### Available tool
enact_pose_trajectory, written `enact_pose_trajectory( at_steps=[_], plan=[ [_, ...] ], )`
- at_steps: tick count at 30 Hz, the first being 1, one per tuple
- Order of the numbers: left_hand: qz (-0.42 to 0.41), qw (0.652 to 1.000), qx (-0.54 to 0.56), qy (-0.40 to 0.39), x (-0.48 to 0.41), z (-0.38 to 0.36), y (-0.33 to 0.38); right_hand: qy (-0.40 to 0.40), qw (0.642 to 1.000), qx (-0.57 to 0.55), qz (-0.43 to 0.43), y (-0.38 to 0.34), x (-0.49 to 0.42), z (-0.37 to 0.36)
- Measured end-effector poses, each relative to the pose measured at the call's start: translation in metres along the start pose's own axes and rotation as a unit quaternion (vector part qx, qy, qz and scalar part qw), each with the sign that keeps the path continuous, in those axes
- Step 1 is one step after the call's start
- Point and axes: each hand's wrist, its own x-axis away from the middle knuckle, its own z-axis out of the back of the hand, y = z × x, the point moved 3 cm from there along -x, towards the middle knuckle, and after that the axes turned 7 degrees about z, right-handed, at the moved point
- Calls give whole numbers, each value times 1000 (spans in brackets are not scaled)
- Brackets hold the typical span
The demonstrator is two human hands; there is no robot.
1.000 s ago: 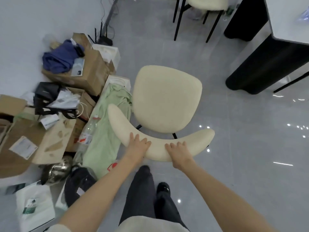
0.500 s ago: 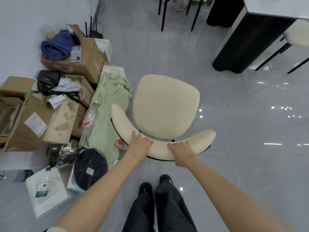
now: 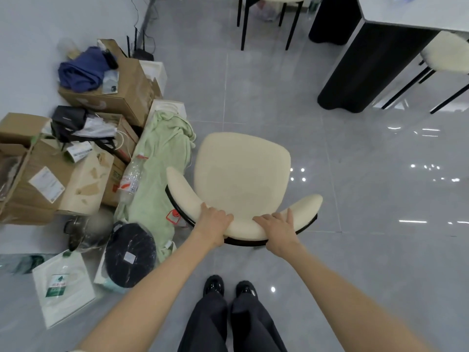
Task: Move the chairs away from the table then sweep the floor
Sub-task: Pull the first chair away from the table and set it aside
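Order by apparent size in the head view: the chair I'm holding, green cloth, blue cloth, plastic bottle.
1. chair
2. green cloth
3. blue cloth
4. plastic bottle
Blue cloth sits farther away, so its rank is unsure.

The table (image 3: 411,13) and far chair (image 3: 245,24) run off the top edge.

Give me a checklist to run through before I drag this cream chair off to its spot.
1. Grip: ok. The left hand and right hand both hold the cream chair by its curved backrest.
2. Load: ok. Nothing lies on the chair.
3. Table clearance: ok. Bare floor separates the chair from the table.
4. Left side: not ok. The backrest's end is right beside the green cloth and plastic bottle.
5. Feet: ok. Both shoes stand behind the chair, apart from its frame.
6. Floor behind you: cannot tell, out of view.
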Motion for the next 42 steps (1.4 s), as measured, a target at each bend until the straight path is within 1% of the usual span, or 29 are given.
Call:
enact_pose_trajectory(
  at_steps=[3,6,9,13,17,20,22,24,25,26,27,28,29,30,31,34,37,42],
  plan=[
    [7,1000,-5,-7,2,-3,0,17,1000,-19,5,-3,0,0],
    [16,1000,-3,-11,5,-6,-3,14,1000,-21,15,-9,0,4],
    [26,1000,6,-5,8,-8,-7,35,999,-22,31,-14,0,6],
    [46,999,27,3,6,-8,-18,48,997,0,65,-16,-13,13],
    [66,998,22,6,1,-7,-31,34,996,29,80,-22,-29,22],
    [72,997,17,1,-4,-5,-32,43,996,31,73,-23,-34,22],
    [78,997,19,-18,-5,-2,-30,17,997,26,74,-21,-38,24],
    [76,995,39,-48,-6,-1,-31,-38,996,-15,74,-18,-43,27],
    [72,993,64,-70,-7,2,-33,-66,994,-60,70,-16,-44,32],
    [69,988,101,-95,-8,6,-35,-87,985,-133,60,-12,-45,39],
    [70,979,150,-117,-11,13,-37,-99,966,-233,46,-6,-44,47],
    [75,967,207,-130,-13,21,-39,-100,938,-330,34,0,-41,55],
    [83,953,262,-130,-18,30,-38,-85,914,-396,24,11,-38,63],
    [92,940,308,-116,-20,38,-37,-57,905,-421,16,19,-35,68],
    [101,933,334,-94,-27,49,-34,-24,909,-415,7,33,-34,75],
    [127,932,337,-42,-53,80,-16,48,933,-357,-21,84,-39,89],
    [143,922,360,-7,-88,116,7,84,936,-342,-29,138,-47,116],
    [179,890,417,46,-149,199,53,129,940,-316,-27,238,-54,180]
  ],
)
